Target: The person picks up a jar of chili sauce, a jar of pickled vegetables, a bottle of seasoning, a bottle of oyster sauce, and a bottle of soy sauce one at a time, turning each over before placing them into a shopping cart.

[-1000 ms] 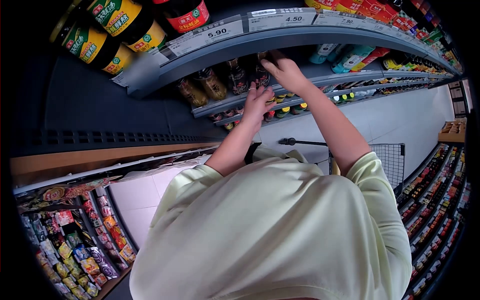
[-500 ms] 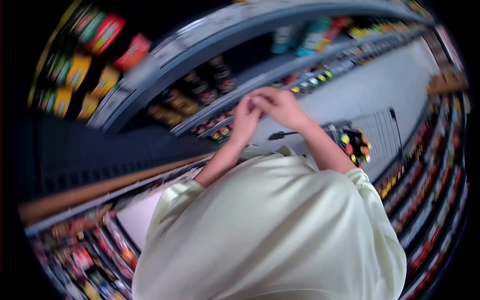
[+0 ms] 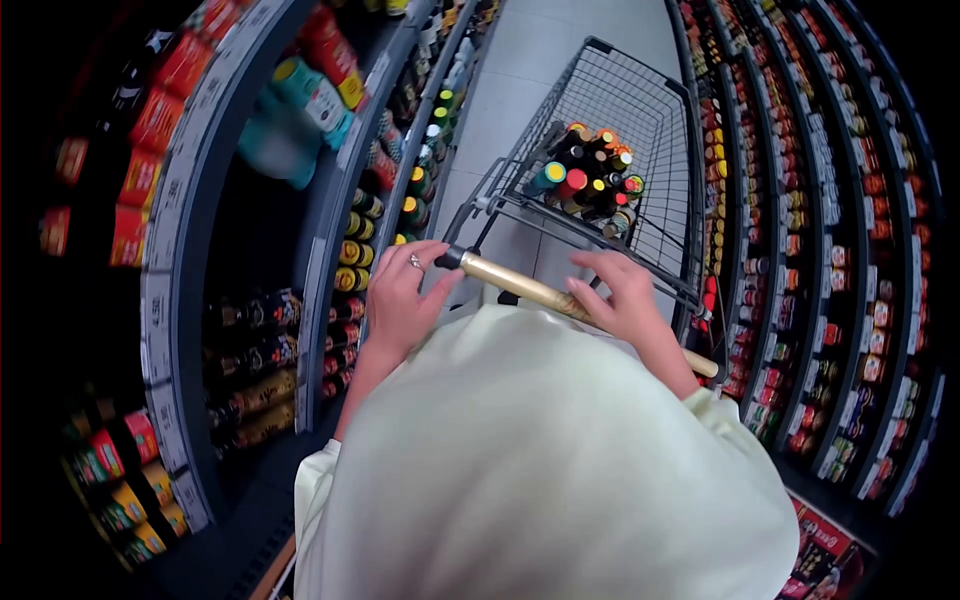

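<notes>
I stand behind a wire shopping cart (image 3: 640,95) in a shop aisle. Its tan handle bar (image 3: 520,286) runs across in front of me. My left hand (image 3: 402,298), with a ring on one finger, hovers at the bar's left end with fingers spread and fingertips touching it. Over the right part of the bar lies my right hand (image 3: 622,300), fingers apart and not closed around it. Neither hand holds anything. Several dark bottles with coloured caps (image 3: 590,178) stand in the cart basket. My pale green top fills the lower view.
Shelves of sauce bottles (image 3: 345,250) curve along the left, close to my left hand. Shelves of small jars and tins (image 3: 830,250) line the right. A grey tiled floor (image 3: 525,60) stretches ahead beyond the cart.
My hands left the left-side shelf and came down to the cart handle. My view swung from the shelf toward the cart and aisle.
</notes>
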{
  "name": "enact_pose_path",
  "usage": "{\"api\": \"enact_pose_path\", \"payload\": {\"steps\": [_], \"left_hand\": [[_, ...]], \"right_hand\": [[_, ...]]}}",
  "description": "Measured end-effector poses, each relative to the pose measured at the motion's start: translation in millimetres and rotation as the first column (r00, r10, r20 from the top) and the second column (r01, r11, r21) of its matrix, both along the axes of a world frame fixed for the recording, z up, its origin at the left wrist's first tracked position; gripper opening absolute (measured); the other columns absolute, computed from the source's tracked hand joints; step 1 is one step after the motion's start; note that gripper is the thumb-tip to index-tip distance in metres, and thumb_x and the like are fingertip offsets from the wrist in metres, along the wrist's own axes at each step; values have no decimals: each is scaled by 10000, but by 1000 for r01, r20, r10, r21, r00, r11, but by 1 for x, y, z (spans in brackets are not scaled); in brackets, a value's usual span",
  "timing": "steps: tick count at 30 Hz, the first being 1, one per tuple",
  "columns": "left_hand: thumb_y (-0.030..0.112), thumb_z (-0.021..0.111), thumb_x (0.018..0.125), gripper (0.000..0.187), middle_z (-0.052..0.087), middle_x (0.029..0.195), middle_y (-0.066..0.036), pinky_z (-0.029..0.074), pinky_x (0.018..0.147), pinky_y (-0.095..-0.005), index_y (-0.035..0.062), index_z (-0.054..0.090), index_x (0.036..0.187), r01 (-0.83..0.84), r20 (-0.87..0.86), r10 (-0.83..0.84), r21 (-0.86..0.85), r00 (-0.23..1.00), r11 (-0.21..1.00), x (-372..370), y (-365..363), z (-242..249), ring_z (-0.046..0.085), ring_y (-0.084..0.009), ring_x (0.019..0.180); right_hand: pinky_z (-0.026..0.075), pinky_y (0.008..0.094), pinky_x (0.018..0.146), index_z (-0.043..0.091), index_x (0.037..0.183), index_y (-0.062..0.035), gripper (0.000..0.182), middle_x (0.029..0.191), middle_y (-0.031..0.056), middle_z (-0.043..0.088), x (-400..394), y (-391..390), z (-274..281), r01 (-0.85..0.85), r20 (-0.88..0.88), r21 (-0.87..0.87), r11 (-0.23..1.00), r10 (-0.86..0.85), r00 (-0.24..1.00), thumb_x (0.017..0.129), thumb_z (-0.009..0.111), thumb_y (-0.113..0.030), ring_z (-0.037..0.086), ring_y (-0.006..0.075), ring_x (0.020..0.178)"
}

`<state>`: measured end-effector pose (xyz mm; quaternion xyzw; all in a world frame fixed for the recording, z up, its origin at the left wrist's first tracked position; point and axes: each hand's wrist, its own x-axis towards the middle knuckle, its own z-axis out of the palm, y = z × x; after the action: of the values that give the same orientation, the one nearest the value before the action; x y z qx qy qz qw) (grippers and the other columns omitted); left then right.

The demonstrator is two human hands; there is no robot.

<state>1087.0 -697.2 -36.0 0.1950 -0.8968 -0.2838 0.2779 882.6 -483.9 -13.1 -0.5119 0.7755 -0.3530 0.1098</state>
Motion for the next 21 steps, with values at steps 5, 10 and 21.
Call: {"api": "enact_pose_path", "payload": {"steps": [5, 10, 21], "left_hand": [[353, 831, 647, 591, 622, 1148, -74, 401, 1026, -439, 100, 643, 1147, 288, 200, -246, -220, 948, 932, -39, -12, 10, 525, -304, 1167], [257, 812, 612, 389, 650, 840, -40, 393, 1051, -437, 118, 710, 961, 503, 493, -382, -139, 782, 853, -66, -13, -9, 619, -232, 897], [126, 718, 555, 82, 564, 556, -27, 468, 944, -371, 107, 660, 611, 418, 427, -289, -248, 857, 874, -79, -7, -11, 553, -206, 611]], "right_hand": [[319, 541, 1050, 586, 1241, -128, 763, 1271, 128, 555, -18, 100, -2, 155, -246, 317, 936, -77, 966, 619, 796, -517, 447, 361, 1259], [156, 592, 1138, 583, 1270, -143, 803, 1353, 119, 517, -16, 174, 1, 453, -350, 530, 717, -303, 887, 564, 842, -423, 352, 341, 1361], [312, 489, 1099, 675, 1042, -99, 322, 964, 56, 678, -30, 204, -31, 570, -475, 467, 676, -352, 807, 750, 690, -234, 622, 234, 926]]}}
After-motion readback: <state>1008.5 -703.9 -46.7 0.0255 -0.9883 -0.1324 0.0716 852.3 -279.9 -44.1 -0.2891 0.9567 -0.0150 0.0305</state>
